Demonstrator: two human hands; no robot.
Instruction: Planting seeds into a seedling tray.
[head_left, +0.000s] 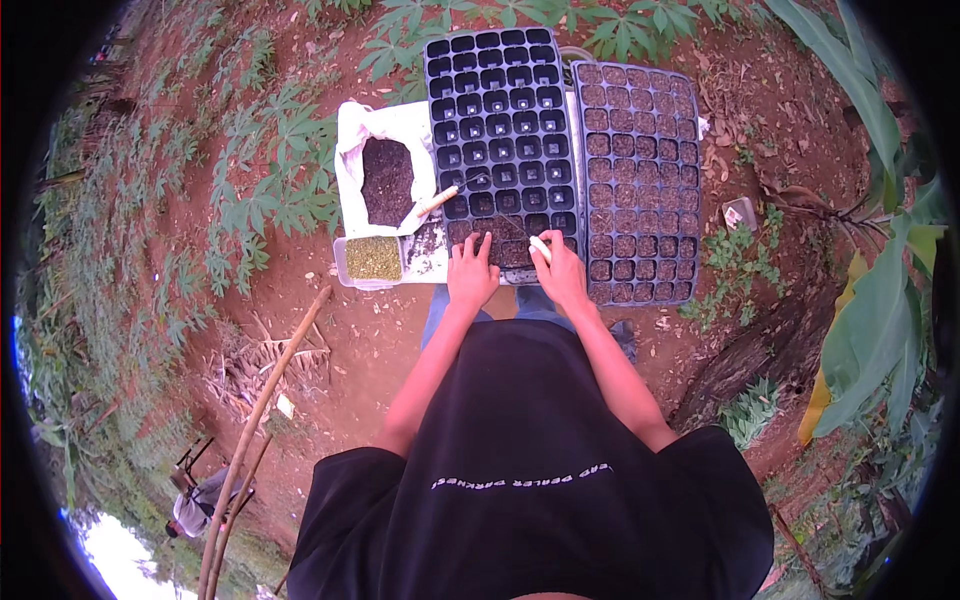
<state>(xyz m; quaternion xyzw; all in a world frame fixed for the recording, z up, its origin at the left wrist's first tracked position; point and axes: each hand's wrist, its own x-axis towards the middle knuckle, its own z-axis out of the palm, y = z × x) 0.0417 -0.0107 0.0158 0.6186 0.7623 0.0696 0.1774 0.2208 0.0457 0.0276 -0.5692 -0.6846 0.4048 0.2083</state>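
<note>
A black plastic seedling tray (429, 90) lies before me. Its nearest rows hold dark soil, while the farther cells look mostly bare. My left hand (473, 276) rests over the near left cells, fingers spread and holding nothing. In my right hand (562, 276) is the pale handle (539, 248) of a small tool; its thin metal end points left over the soil-filled cells. Another hand tool, with a wooden handle (436, 202), lies across the tray's left edge. To the right sits a second seedling tray (697, 187), its cells filled with brown soil.
At the left, an open white sack (350, 165) holds dark soil (386, 184). Nearer me, a clear plastic container (340, 264) holds small green seeds or granules (373, 259). Wooden poles (262, 397) rise at lower left. A person (196, 506) is farther off; banana leaves (870, 345) hang right.
</note>
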